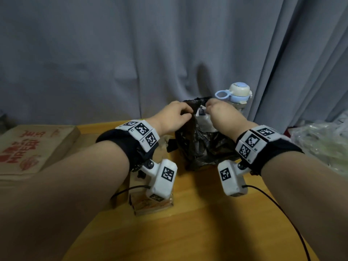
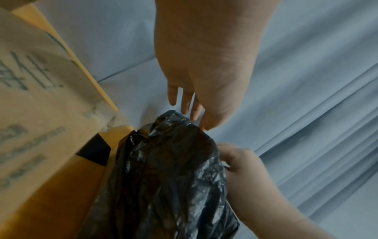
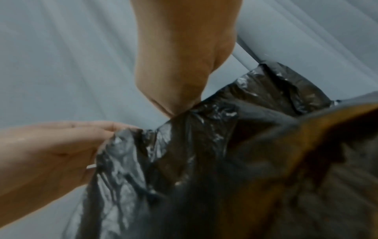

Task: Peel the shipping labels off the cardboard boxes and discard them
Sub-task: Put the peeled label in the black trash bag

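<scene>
A black plastic bag (image 1: 199, 147) stands on the wooden table (image 1: 207, 213) near its far edge. My left hand (image 1: 185, 113) pinches the left side of the bag's rim. Opposite it, my right hand (image 1: 210, 108) pinches the right side, and the two hold the mouth apart. White paper with dark print (image 1: 203, 120), seemingly a label, shows inside the opening. In the left wrist view my left hand (image 2: 201, 124) meets the bag (image 2: 174, 177) at its top edge. In the right wrist view my right hand (image 3: 178, 110) grips the crumpled rim (image 3: 184, 153).
A flat cardboard box with red print (image 1: 33, 149) lies at the table's left. A small cardboard box (image 1: 150, 204) sits under my left wrist. A blue-capped bottle (image 1: 239, 95) stands behind the bag. Clear plastic wrap (image 1: 320, 146) is heaped at the right, and a grey curtain hangs behind.
</scene>
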Demonstrator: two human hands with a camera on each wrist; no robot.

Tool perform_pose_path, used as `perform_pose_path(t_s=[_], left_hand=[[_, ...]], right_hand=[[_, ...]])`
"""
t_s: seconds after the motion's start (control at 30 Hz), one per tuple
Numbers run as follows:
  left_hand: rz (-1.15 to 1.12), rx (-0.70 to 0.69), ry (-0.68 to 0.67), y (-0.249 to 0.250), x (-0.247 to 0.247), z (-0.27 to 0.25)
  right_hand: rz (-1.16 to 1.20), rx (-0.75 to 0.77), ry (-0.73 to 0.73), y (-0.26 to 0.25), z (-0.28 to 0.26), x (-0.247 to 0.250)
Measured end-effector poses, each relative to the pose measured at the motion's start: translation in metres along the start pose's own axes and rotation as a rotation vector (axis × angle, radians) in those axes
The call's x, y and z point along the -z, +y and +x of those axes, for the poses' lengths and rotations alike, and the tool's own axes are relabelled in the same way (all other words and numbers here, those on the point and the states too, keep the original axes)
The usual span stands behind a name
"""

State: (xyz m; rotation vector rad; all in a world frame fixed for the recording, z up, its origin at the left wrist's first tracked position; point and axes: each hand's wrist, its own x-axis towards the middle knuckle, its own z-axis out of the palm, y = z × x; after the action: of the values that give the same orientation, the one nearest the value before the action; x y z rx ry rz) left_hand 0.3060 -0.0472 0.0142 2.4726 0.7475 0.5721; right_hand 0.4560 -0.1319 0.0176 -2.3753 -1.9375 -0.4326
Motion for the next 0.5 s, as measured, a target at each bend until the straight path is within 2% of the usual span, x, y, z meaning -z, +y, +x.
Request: perform_pose_path(t_s=[0.13,0.3,0.37,0.5], left_hand=[[0.023,-0.002,0.005,-0.006,0.012,-0.007],[0.076,0.042,-0.008,-0.014,0.029,-0.022],[0.101,0.055,-0.003,-0.015,0.039,-0.03],[0.127,0.094,0.017,-0.02,0.063,-0.048]], right_hand=[[0.108,-0.02,-0.239,-0.005,-0.006,0.014],[0.24,-0.247,-0.417,-0.009,-0.004,0.025],[0.277,-0.3,-0.396,-0.011,-0.003,0.031],[0.283,-0.276,-0.178,-0.023,-0.009,0.047]])
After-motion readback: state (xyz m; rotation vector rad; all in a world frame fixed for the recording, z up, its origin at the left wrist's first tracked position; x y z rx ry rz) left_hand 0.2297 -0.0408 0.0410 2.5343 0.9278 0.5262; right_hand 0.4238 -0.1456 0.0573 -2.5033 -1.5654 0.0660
